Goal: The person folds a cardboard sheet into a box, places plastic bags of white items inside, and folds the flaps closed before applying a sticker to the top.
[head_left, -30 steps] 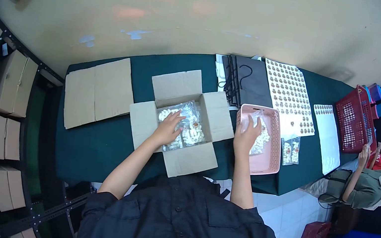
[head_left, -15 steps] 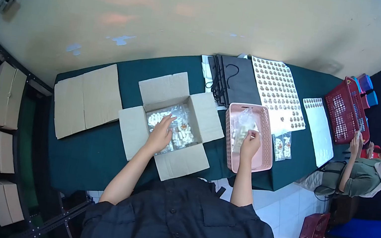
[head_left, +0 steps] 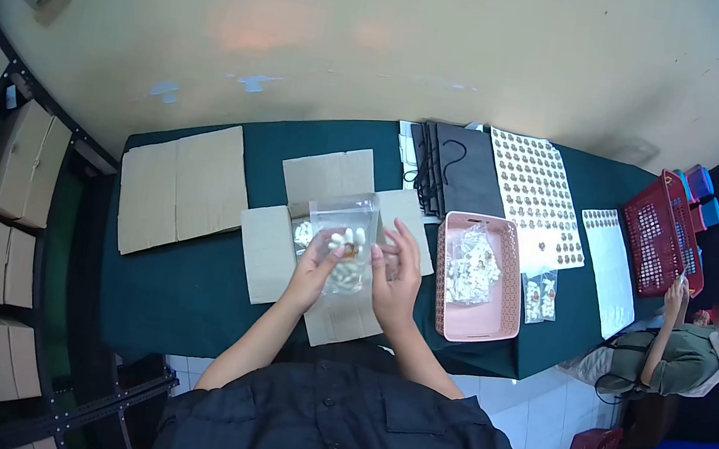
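Note:
Above the cardboard box [head_left: 351,172], I hold a clear zip bag [head_left: 348,223] of white capsule-like pieces, with a small orange-brown sticker on its front. My left hand [head_left: 310,275] grips the bag's lower left side, thumb in front. My right hand [head_left: 397,283] is at its right edge, thumb against the bag and fingers partly spread. The box's flaps are folded out; the held bag and my hands hide most of its inside. To the right, a pink basket [head_left: 480,328] contains clear bags of white pieces [head_left: 473,267].
Flattened cardboard [head_left: 179,192] lies left. Black paper bags [head_left: 475,172], a sticker sheet [head_left: 535,197], small filled bags [head_left: 540,298] and a white sheet [head_left: 607,280] are around the basket. Another person [head_left: 690,351] stands right by a red basket [head_left: 662,237]. Shelved boxes [head_left: 23,159] stand left.
My left hand has come up out of the box with a filled bag. My right hand has let go of its bag in the pink basket and moved left to the held bag.

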Demonstrator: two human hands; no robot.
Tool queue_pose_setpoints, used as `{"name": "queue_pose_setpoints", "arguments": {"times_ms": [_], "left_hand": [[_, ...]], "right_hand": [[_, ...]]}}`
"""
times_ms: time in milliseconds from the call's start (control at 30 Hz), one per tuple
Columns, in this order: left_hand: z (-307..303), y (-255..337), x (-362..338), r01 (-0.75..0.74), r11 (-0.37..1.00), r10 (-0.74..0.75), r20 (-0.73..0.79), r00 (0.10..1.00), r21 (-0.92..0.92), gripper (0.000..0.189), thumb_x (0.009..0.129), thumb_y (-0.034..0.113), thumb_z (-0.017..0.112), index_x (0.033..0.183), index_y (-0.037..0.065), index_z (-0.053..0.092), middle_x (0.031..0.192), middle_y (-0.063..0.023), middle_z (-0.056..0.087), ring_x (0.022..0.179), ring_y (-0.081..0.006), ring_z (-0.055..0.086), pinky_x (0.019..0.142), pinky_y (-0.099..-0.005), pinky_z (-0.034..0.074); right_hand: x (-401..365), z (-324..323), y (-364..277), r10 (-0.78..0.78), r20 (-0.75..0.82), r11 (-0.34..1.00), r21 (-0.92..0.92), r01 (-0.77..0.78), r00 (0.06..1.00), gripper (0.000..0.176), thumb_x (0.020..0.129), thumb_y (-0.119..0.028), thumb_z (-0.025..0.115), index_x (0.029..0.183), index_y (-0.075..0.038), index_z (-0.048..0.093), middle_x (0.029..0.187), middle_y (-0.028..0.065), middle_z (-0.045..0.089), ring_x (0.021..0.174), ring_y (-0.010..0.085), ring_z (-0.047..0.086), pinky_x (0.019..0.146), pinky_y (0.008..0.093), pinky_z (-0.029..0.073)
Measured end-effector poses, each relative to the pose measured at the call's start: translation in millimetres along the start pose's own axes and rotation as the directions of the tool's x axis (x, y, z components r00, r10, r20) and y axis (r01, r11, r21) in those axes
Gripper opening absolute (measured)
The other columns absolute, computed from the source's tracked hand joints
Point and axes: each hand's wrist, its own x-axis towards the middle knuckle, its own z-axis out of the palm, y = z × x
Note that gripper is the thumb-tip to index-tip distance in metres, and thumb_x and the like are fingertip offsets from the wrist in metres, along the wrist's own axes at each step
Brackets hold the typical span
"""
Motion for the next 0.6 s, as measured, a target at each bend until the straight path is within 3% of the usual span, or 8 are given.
{"name": "queue_pose_setpoints", "arguments": {"times_ms": [67,133,167,200,233,400,467,600], "left_hand": [[-3,3,-8,-0.030,0.999,0.031,-0.028,0.999,0.028,0.031,0.093,0.024,0.051,0.116,0.004,0.047,0.106,-0.0085,0.056,0.099,-0.0148,0.054,0.088,-0.0282,0.042],[-8,-4,-15,-0.095,0.992,0.095,-0.001,0.995,0.080,0.034,0.092,0.027,0.051,0.117,0.003,0.047,0.104,-0.0079,0.058,0.095,-0.0135,0.056,0.084,-0.0271,0.044],[-5,-8,-17,-0.142,0.983,0.144,-0.010,0.989,0.118,0.036,0.093,0.030,0.049,0.116,0.002,0.048,0.102,-0.0078,0.059,0.093,-0.0135,0.057,0.082,-0.0270,0.044],[-7,-8,-20,-0.143,0.983,0.145,-0.011,0.989,0.117,0.036,0.093,0.030,0.049,0.116,0.002,0.048,0.102,-0.0078,0.059,0.093,-0.0135,0.057,0.082,-0.0270,0.044],[-9,-9,-23,-0.096,0.989,0.098,-0.019,0.995,0.111,0.037,0.093,0.032,0.048,0.116,0.002,0.048,0.102,-0.0077,0.059,0.093,-0.0136,0.057,0.083,-0.0272,0.044],[-13,-2,-27,-0.004,0.998,0.005,-0.024,1.000,0.065,0.044,0.093,0.039,0.045,0.116,0.002,0.048,0.106,-0.0080,0.057,0.095,-0.0138,0.055,0.083,-0.0274,0.044],[-7,6,-27,-0.068,0.997,0.069,0.035,0.997,-0.025,0.039,0.092,0.030,0.051,0.119,0.002,0.044,0.108,-0.0078,0.054,0.097,-0.0133,0.054,0.084,-0.0279,0.044],[3,5,-31,-0.032,0.995,0.024,0.086,0.996,0.091,0.038,0.089,0.011,0.056,0.122,0.002,0.040,0.111,-0.0086,0.052,0.100,-0.0139,0.052,0.087,-0.0270,0.043]], "right_hand": [[6,1,-1,-0.110,-0.030,0.976,-0.192,0.102,0.993,0.037,0.082,-0.008,0.063,0.116,0.000,0.052,0.129,0.0190,0.041,0.083,0.0212,0.062,0.077,0.0315,0.050],[1,8,16,-0.057,-0.060,0.995,-0.085,0.052,0.997,0.030,0.085,-0.012,0.061,0.112,0.001,0.055,0.115,0.0142,0.053,0.075,0.0138,0.059,0.073,0.0267,0.048],[-3,5,30,0.141,0.186,0.987,0.056,-0.154,0.972,0.027,0.086,-0.013,0.061,0.108,0.001,0.057,0.104,0.0099,0.058,0.076,0.0113,0.058,0.072,0.0256,0.047],[-4,4,30,0.284,0.442,0.916,0.137,-0.377,0.851,0.024,0.087,-0.015,0.060,0.105,0.001,0.059,0.094,0.0055,0.062,0.077,0.0088,0.056,0.071,0.0245,0.045],[-8,6,26,0.294,0.425,0.897,0.187,-0.401,0.856,0.021,0.089,-0.017,0.058,0.100,0.001,0.061,0.079,-0.0017,0.062,0.079,0.0054,0.054,0.070,0.0229,0.043],[-12,5,36,0.331,0.478,0.805,0.307,-0.508,0.813,0.026,0.092,-0.021,0.054,0.102,0.001,0.060,0.089,0.0023,0.062,0.084,0.0067,0.055,0.075,0.0233,0.044],[-10,4,29,0.364,0.479,0.734,0.380,-0.563,0.799,0.028,0.093,-0.023,0.052,0.104,0.001,0.059,0.093,0.0034,0.062,0.087,0.0073,0.055,0.077,0.0234,0.044],[-9,-2,22,0.299,0.446,0.842,0.293,-0.453,0.844,0.031,0.093,-0.024,0.051,0.110,0.002,0.056,0.100,0.0052,0.061,0.091,0.0094,0.056,0.082,0.0245,0.043]]}}
